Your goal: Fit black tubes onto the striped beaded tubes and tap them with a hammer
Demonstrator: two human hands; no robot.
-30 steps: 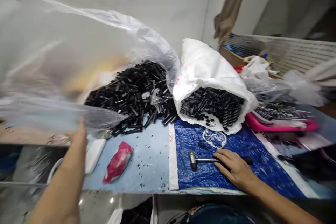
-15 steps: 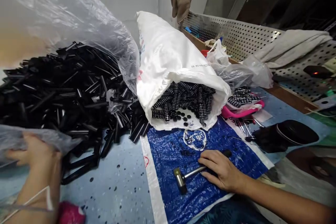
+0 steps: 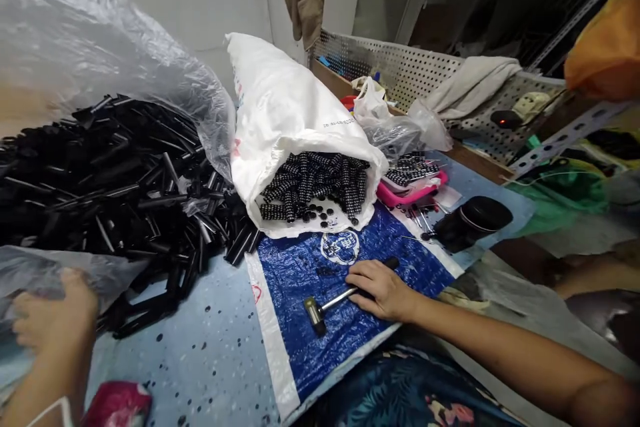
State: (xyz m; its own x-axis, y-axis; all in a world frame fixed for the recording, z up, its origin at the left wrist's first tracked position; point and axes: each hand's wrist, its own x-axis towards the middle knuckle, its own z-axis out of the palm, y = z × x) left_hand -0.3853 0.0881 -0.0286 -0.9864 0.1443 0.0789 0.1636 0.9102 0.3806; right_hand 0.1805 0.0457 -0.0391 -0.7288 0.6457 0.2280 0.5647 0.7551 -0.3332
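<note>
A small hammer is seen lying on a blue woven sheet spread over the desk, its metal head pointing toward the near edge. The right hand is laid over the hammer's dark handle, the fingers curled loosely on it rather than clenched; whether it is truly gripped cannot be told. At the lower left, the left hand is closed on the edge of a clear plastic bag, a fold of which is pinched between thumb and fingers. A large heap of black tubes is spilled from that bag onto the desk, just beyond the left hand. Beside the heap, a white sack is lying on its side with its mouth open toward the blue sheet, and black springs are seen inside it. A pink tray is set just right of the sack, and a black round container is resting near it.
</note>
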